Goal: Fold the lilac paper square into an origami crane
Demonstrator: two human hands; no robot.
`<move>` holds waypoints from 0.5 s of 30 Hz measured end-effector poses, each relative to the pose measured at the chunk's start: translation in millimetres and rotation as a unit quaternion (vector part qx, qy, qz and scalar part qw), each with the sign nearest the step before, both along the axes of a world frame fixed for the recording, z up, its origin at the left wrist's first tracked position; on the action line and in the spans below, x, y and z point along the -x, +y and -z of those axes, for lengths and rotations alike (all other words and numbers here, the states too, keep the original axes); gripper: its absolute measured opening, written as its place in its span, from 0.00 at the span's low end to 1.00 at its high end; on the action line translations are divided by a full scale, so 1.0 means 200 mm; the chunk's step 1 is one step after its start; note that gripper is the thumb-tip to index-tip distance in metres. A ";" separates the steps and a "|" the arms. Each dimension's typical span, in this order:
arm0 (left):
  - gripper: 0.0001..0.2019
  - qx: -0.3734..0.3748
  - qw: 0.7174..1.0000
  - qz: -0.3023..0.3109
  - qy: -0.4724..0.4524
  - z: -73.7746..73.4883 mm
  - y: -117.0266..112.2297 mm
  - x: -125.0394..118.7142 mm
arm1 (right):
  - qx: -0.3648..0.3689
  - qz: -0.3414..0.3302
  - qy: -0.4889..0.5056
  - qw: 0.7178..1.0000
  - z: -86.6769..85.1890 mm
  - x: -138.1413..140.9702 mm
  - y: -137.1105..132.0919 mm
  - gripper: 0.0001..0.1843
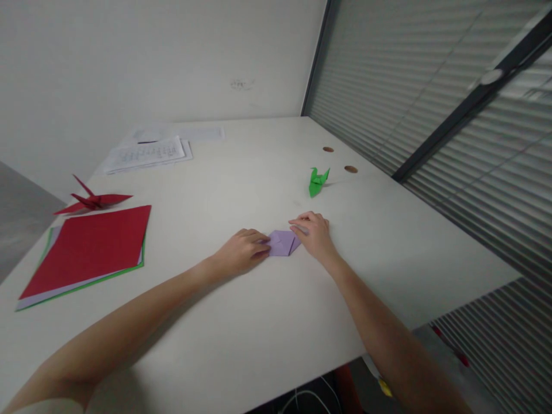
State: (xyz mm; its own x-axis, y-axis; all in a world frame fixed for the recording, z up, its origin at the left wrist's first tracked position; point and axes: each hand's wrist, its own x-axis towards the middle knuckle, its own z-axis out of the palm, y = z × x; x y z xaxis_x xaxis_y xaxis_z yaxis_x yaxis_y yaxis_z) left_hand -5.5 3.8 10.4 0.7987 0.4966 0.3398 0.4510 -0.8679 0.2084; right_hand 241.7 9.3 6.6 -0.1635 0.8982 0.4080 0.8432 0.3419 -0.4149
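A small folded piece of purple paper [281, 243] lies on the white table between my two hands, its creased flaps showing. My left hand [244, 250] closes its fingers on the paper's left end. At the right end, my right hand [314, 233] has thumb and forefinger curled over the paper, and a pale bit of it shows between them. The paper's outer ends are hidden under the fingers. Beyond my right hand stands a green paper crane [318, 181].
Red, purple and green paper sheets [92, 244] lie stacked at the left, with a red paper crane [92, 201] behind them. Written papers [149, 154] rest at the back left. Two round holes pierce the tabletop near the window blinds [431, 98] on the right.
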 end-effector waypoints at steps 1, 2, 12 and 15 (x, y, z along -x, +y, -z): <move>0.11 -0.010 1.000 -0.007 0.009 0.01 0.00 0.00 | 0.003 -0.023 0.012 1.000 -0.01 0.00 -0.01 0.08; 0.12 -0.017 1.000 -0.018 0.016 0.01 -0.01 0.00 | 0.011 -0.058 0.022 0.998 -0.02 0.01 -0.02 0.09; 0.14 0.006 1.000 -0.015 -0.012 -0.01 -0.01 -0.01 | 0.085 -0.189 -0.053 0.977 0.00 0.10 -0.08 0.14; 0.16 0.024 1.000 -0.009 -0.009 0.01 0.00 -0.01 | 0.091 -0.187 -0.043 0.977 0.01 0.10 -0.07 0.14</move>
